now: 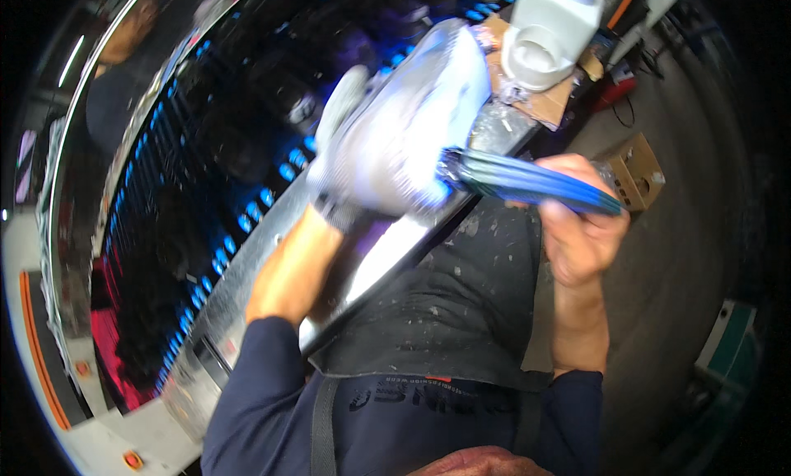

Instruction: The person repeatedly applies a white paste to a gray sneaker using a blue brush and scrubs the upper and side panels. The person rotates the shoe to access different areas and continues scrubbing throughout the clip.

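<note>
A grey knitted glove covers my left hand (358, 150), which is raised over the metal edge of the machine. It holds a pale, elongated shoe (449, 97), smeared by motion and glare. The glove's thumb points up on the left side; its other fingers are hidden behind or inside the shoe. My bare right hand (581, 229) grips a long blue and dark-green striped brush (535, 179) in its closed fingers. The brush's dark tip meets the shoe's lower right side, though blur hides whether they touch.
A dark conveyor-like bed with rows of blue-lit slots (247, 216) runs along the left, edged by a metal rail (272, 270). A white container (548, 39) stands on cardboard (544, 105) at the far end. On the floor at right are an open carton (638, 175) and a green-and-white box (727, 336).
</note>
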Demonstrator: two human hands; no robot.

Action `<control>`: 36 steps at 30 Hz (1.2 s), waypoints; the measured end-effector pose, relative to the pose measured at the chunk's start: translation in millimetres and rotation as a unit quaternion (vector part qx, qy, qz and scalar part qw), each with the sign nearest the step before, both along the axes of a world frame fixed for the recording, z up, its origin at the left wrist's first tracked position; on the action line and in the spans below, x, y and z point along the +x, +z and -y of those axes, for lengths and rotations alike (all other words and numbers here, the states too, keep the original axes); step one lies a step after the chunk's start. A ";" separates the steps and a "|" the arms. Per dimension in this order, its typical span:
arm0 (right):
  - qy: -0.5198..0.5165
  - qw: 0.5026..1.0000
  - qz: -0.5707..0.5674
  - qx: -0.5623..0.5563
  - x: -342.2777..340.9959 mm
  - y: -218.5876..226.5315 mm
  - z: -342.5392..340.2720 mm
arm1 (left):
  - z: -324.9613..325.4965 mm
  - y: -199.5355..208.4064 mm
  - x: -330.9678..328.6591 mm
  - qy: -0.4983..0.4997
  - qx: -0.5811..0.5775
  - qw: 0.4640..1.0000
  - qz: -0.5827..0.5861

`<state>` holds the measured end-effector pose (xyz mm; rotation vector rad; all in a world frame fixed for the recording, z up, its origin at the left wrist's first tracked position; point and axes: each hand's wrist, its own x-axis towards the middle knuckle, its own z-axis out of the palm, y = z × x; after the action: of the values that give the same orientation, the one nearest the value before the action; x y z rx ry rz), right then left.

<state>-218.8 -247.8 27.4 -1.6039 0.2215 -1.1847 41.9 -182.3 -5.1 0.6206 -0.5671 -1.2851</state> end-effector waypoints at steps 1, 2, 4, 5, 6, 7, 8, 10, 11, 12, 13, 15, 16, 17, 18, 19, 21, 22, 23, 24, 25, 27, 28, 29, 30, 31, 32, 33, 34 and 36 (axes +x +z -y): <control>-0.031 0.995 -0.012 0.096 9.5 -7.1 3.4 | -7.2 -9.4 -6.8 0.012 0.006 1.000 0.015; -0.060 0.979 -0.019 0.194 19.8 -14.9 15.7 | -16.4 -16.9 -10.6 0.022 0.013 0.999 0.025; -0.073 0.961 0.056 0.260 37.2 -47.4 61.5 | -31.7 -24.6 -10.5 0.030 0.019 0.999 0.035; -0.141 0.968 0.011 0.208 48.6 -51.1 60.5 | -44.4 -30.9 -8.4 0.037 0.024 0.998 0.034; -0.196 0.968 -0.037 0.152 60.3 -51.0 60.6 | -50.6 -31.4 -6.0 0.039 0.026 0.998 0.037; -0.248 0.966 -0.071 0.008 65.6 -49.9 41.7 | -58.2 -32.5 -4.4 0.052 0.023 0.998 0.038; -0.285 0.905 -0.053 -0.312 61.5 -41.2 26.0 | -61.9 -33.3 -2.2 0.054 0.018 0.998 0.039; -0.193 0.931 -0.041 -0.307 50.2 -34.4 -21.9 | -71.8 -28.8 4.9 0.069 0.003 0.997 0.042; -0.122 0.955 -0.019 -0.270 46.6 -33.9 -31.3 | -75.0 -28.0 4.9 0.067 -0.012 0.997 0.045; -0.064 0.975 0.003 -0.214 47.5 -33.1 -30.4 | -85.8 -22.8 8.4 0.081 -0.015 0.995 0.055; -0.070 0.987 -0.002 -0.147 41.3 -39.1 -27.9 | -94.1 -21.7 7.1 0.088 -0.018 0.994 0.060; -0.021 0.997 0.004 0.076 50.3 -41.3 -16.6 | -125.1 -14.4 14.4 0.129 -0.032 0.989 0.068; -0.062 0.990 0.007 0.123 54.7 -49.7 -8.1 | -140.9 -13.2 16.8 0.153 -0.037 0.985 0.075; -0.044 0.989 0.017 0.143 58.3 -55.8 -0.9 | -157.6 -11.0 19.6 0.181 -0.042 0.979 0.081; -0.026 0.985 0.024 0.167 63.4 -59.2 2.8 | -177.2 -9.2 22.9 0.214 -0.043 0.972 0.085; -0.016 0.986 0.015 0.165 67.0 -59.3 4.4 | -191.9 -6.8 29.1 0.246 -0.046 0.964 0.090; 0.006 0.987 0.001 0.163 75.4 -59.3 5.5 | -224.8 -3.4 43.8 0.323 -0.049 0.940 0.097; 0.009 0.986 -0.006 0.166 76.7 -61.0 6.8 | -239.2 -1.2 57.2 0.363 -0.051 0.925 0.099; 0.011 0.985 -0.012 0.169 76.9 -62.8 8.8 | -253.1 1.0 75.3 0.403 -0.050 0.909 0.098; 0.009 0.985 -0.020 0.171 76.5 -64.9 9.4 | -266.8 -0.9 100.9 0.440 -0.046 0.893 0.087; 0.005 0.985 -0.019 0.169 76.8 -65.4 8.9 | -278.3 -9.2 134.2 0.464 -0.035 0.884 0.055; 0.002 0.986 -0.030 0.162 76.8 -70.7 13.4 | -286.1 0.9 184.5 0.485 0.170 0.856 0.060; 0.000 0.987 -0.034 0.159 77.7 -73.0 13.7 | -288.5 2.3 210.6 0.480 0.280 0.830 0.049; 0.004 0.986 -0.033 0.166 84.2 -73.9 10.7 | -294.6 -16.2 245.3 0.487 0.321 0.795 0.170; 0.010 0.986 -0.033 0.162 88.4 -73.7 7.6 | -297.9 -25.6 277.1 0.477 0.384 0.743 0.271; 0.012 0.987 -0.033 0.156 90.9 -72.8 3.9 | -296.4 -33.4 300.6 0.457 0.435 0.688 0.357; 0.012 0.988 -0.033 0.151 92.9 -72.9 1.7 | -294.5 -40.0 319.2 0.439 0.467 0.656 0.398; 0.003 0.988 -0.035 0.149 93.1 -73.1 1.1 | -289.6 -49.2 334.5 0.419 0.496 0.623 0.437; -0.004 0.988 -0.037 0.149 91.9 -74.9 -0.4 | -286.2 -56.1 344.6 0.400 0.521 0.592 0.468; -0.021 0.986 -0.042 0.157 87.4 -79.2 -0.3 | -281.3 -65.2 360.0 0.370 0.550 0.552 0.505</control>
<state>-131.3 -247.5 -51.8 -1.3765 0.4751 -1.0564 401.9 99.0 -70.2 2.4589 -0.2124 -0.1411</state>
